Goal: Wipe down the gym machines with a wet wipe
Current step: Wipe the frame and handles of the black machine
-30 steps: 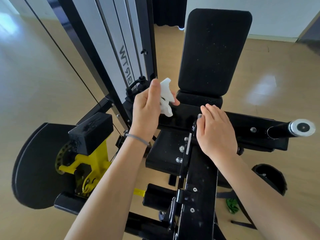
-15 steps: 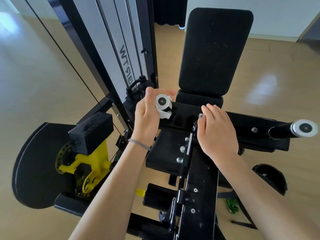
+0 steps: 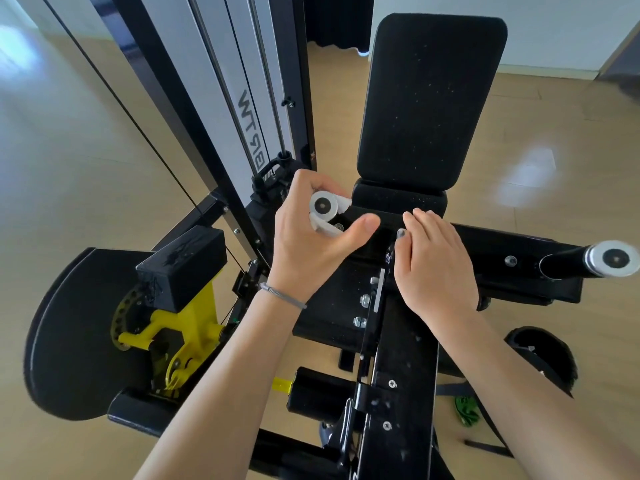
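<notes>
A black gym machine stands in front of me, with a padded back rest [image 3: 429,98] and a black steel frame [image 3: 401,375]. My left hand [image 3: 311,244] curls round the machine's left handle, whose silver end cap [image 3: 323,203] shows between the fingers. A white wet wipe [image 3: 325,226] is wrapped between that hand and the handle. My right hand [image 3: 436,265] lies flat on the black cross bar, fingers straight. The right handle with its silver end cap [image 3: 614,259] sticks out bare at the right.
A weight stack tower with cables [image 3: 242,98] rises at the back left. A yellow pivot bracket [image 3: 180,327] and a black round guard [image 3: 69,334] sit at the lower left. A black foam roller [image 3: 318,393] lies below. A green strap [image 3: 465,410] lies on the wooden floor.
My left hand has brought the wipe down from above onto the left handle and closed round it, so the end cap now shows. My right hand has stayed on the cross bar.
</notes>
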`<state>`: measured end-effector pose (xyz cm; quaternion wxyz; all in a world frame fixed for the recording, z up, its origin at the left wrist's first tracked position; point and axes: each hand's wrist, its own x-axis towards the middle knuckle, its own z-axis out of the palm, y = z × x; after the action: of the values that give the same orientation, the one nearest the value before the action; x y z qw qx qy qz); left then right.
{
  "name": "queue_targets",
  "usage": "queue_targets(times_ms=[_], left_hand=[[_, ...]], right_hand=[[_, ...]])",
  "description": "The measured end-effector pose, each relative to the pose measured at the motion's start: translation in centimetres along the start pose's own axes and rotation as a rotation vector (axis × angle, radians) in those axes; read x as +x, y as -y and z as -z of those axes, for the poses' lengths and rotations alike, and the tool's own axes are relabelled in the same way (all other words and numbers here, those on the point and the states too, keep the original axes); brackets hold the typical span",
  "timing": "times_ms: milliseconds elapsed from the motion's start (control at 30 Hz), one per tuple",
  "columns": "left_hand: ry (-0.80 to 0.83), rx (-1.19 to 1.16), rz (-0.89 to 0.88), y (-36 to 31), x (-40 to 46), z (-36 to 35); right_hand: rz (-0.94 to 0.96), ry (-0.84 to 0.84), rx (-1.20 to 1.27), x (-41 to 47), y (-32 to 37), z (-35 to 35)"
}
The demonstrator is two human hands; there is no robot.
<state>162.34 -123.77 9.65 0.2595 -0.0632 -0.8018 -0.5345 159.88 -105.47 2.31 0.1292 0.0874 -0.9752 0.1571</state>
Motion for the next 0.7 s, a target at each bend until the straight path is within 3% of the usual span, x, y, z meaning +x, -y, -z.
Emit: queue_targets(times_ms=[167,300,567,700], left_hand=[[0.131,0.036,-0.017,0.9,-1.5,0.6],[-0.001,0.138,0.007,1.5,-0.2,0.1],[-0.015,0.135,0.35,7.1,0.0,-1.2],[-0.124,0.136,0.133,2.9,0.1,-1.2]], right_hand=[[0.006,-0.007,0.0,0.0,0.0,0.0],[0.002,-0.001,-0.004,0.0,0.1,0.0],[0.012,-0.005,-0.007,-0.1,0.0,0.2],[0.003,0.002,-0.029,-0.1,0.0,0.0]])
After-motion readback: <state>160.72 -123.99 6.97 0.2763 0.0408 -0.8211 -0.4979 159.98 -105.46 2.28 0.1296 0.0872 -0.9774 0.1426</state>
